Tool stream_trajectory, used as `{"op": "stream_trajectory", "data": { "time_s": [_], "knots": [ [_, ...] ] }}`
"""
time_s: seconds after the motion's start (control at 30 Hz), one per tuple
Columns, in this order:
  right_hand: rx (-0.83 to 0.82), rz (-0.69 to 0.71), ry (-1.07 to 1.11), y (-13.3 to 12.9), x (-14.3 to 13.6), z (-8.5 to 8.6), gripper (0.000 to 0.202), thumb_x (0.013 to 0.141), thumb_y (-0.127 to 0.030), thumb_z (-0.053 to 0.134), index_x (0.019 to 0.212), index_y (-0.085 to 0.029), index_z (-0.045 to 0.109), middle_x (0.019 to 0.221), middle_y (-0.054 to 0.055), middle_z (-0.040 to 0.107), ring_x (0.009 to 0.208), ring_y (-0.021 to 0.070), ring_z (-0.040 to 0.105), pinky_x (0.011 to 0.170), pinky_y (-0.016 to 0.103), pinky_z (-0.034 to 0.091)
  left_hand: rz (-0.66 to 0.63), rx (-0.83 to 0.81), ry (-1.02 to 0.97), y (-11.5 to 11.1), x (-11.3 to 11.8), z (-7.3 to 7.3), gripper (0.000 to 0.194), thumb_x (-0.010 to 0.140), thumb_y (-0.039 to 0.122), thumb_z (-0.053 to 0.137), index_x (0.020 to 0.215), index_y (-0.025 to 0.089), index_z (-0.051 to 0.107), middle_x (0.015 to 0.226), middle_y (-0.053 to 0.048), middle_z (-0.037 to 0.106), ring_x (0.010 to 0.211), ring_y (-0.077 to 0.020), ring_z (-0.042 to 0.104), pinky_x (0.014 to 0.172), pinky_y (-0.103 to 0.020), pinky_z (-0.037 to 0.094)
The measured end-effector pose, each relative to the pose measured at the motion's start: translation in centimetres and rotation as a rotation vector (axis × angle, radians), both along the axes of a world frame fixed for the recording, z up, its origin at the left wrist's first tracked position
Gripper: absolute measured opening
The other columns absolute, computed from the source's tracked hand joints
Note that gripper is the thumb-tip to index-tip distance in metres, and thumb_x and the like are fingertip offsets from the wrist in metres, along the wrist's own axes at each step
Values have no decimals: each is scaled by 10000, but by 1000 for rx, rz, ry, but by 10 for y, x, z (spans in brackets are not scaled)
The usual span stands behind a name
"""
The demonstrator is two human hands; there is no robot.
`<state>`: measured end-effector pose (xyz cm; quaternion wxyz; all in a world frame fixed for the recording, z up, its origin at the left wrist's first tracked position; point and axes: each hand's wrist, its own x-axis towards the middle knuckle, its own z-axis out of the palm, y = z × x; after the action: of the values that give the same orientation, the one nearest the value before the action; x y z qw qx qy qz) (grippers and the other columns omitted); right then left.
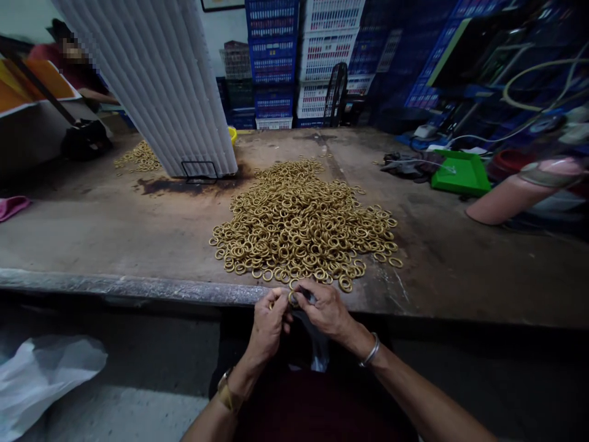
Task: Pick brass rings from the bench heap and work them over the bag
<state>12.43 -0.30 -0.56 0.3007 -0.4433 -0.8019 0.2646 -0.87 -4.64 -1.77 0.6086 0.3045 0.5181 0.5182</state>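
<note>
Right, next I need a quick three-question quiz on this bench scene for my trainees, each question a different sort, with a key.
1. Multiple choice: the silver bangle is on which wrist? A) left B) right
2. True or false: in this view, the green tray lies to the right of the ring pile.
3. Short answer: what shows between the left hand and the right hand?

Key: 1. B; 2. True; 3. A gold-coloured ring.

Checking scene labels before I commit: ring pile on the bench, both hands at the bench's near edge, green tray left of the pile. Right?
One slip: the head view shows the green tray to the right of the ring pile. The pile is on the bench, with left hand and right hand at its near edge.
</note>
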Motion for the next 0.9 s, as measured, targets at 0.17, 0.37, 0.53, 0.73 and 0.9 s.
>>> {"op": "stream_trajectory", "data": {
  "time_s": [0.17, 0.37, 0.53, 0.73, 0.9],
  "knots": [
    [24, -5, 46, -1, 2, -1, 137, 818, -247, 468, 859, -194, 587, 760, 18, 633, 681, 118, 571, 634, 211, 411, -31, -31, -99, 0, 0, 4, 295, 732, 451, 560, 713, 161, 508, 581, 49, 463, 438, -50, 424, 359, -148, 293],
    [32, 8, 36, -1, 3, -1, 140, 808, -240, 475, 856, -189, 596, 783, 29, 632, 716, 126, 563, 665, 221, 406, -129, -22, 76, 0, -2, 7, 282, 736, 433, 563, 715, 155, 519, 507, 55, 436, 397, -49, 365, 368, -154, 275],
    [-300, -90, 125, -2, -1, -1, 200, 803, -322, 459, 716, -174, 562, 633, -16, 552, 602, 98, 486, 584, 201, 386, -45, 80, 264, 0, 1, 12, 240, 734, 386, 571, 663, 157, 563, 486, 53, 428, 426, -64, 354, 434, -176, 301],
    [-634, -86, 342, -2, -3, -2, 284, 809, -365, 415, 619, -168, 489, 485, -56, 428, 427, 60, 352, 426, 177, 289, -59, 205, 309, -1, 4, 14, 218, 745, 348, 558, 658, 154, 608, 558, 18, 509, 513, -93, 425, 513, -194, 346],
    [-531, -155, 329, 1, -6, 2, 159, 704, -286, 518, 604, -163, 503, 548, -51, 453, 527, 74, 399, 512, 188, 331, -153, -4, 162, -5, 2, 8, 275, 760, 436, 512, 793, 169, 569, 529, 49, 449, 417, -69, 401, 381, -167, 290]
  ]
}}
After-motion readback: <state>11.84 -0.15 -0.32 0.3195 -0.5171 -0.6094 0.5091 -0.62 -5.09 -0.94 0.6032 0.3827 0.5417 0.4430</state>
